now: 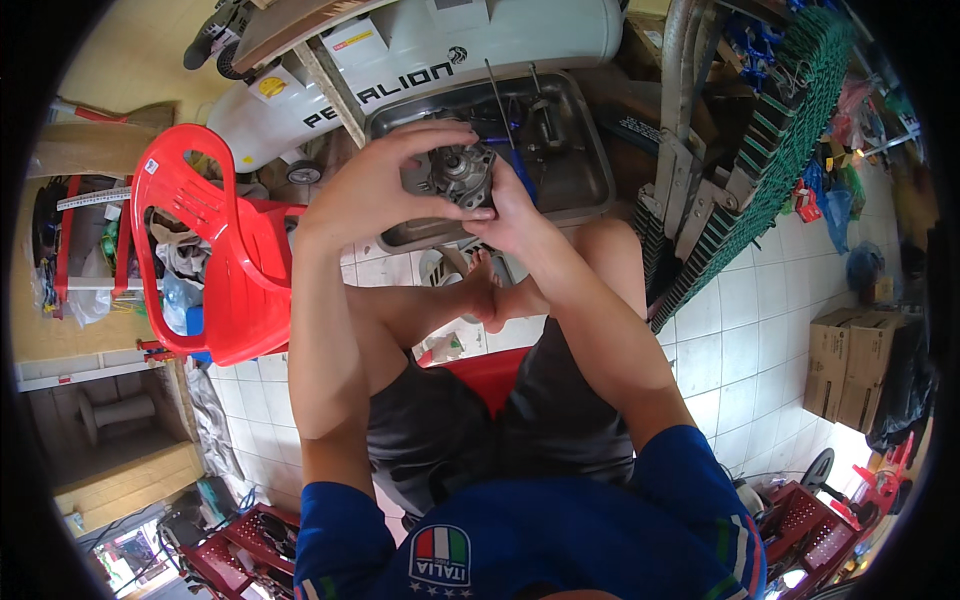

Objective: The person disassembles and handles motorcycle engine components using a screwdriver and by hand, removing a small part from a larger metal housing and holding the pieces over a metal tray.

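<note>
A round grey metal machine part (462, 176) with a short shaft at its centre and lugs around its rim is held up above the near side of a metal tray (585, 185). My left hand (372, 185) curves round it from the left, fingers over the top edge and thumb along the lower edge. From the right, my right hand (513, 212) grips its lower right side, and its fingertips are partly hidden. Behind the part, a blue-handled tool (522, 178) with a long thin shaft leans in the tray beside other dark metal pieces.
A white air tank (530, 40) lies behind the tray. To the left stands a red plastic chair (245, 320). A folded metal frame with green cord (745, 200) rises close on the right. Cardboard boxes (845, 365) sit farther right on the white tiles.
</note>
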Tool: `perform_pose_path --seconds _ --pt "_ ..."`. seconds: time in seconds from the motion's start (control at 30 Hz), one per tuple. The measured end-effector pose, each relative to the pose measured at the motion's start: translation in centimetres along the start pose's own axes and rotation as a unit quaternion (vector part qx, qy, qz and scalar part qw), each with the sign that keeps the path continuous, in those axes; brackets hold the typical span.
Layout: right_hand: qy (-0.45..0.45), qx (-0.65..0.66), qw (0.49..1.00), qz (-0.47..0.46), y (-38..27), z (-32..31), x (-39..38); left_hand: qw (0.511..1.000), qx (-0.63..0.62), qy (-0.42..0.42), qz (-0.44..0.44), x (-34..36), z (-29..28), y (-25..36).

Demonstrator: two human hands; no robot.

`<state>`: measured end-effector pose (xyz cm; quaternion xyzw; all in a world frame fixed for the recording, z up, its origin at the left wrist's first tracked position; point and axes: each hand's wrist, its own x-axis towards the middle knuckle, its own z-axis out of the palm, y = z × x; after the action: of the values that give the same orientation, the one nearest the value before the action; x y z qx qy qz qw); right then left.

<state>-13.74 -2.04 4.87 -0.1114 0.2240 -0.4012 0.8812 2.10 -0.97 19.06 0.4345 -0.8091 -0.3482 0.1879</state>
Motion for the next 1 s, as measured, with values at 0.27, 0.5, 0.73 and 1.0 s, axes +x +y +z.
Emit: perform_pose_path --seconds 0.27,0.5,0.73,1.0 --pt "0.124 -0.029 0.992 -0.015 -1.0 -0.6 -1.3 0.945 0.236 0.111 -0.198 2.1 4.1 1.7" --pt "0.044 -0.062 0.997 -0.01 -1.7 -1.3 -0.3 0.976 0.131 0.172 0.007 1.2 3.3 -0.4" --pt "0.141 -0.104 0.985 0.005 0.1 -0.1 0.6 0.985 0.058 0.131 -0.093 0.1 2.0 -0.2" --pt "0.097 -0.107 0.989 -0.016 0.9 -1.3 0.8 0.977 0.119 0.127 -0.119 0.0 3.7 -0.9"
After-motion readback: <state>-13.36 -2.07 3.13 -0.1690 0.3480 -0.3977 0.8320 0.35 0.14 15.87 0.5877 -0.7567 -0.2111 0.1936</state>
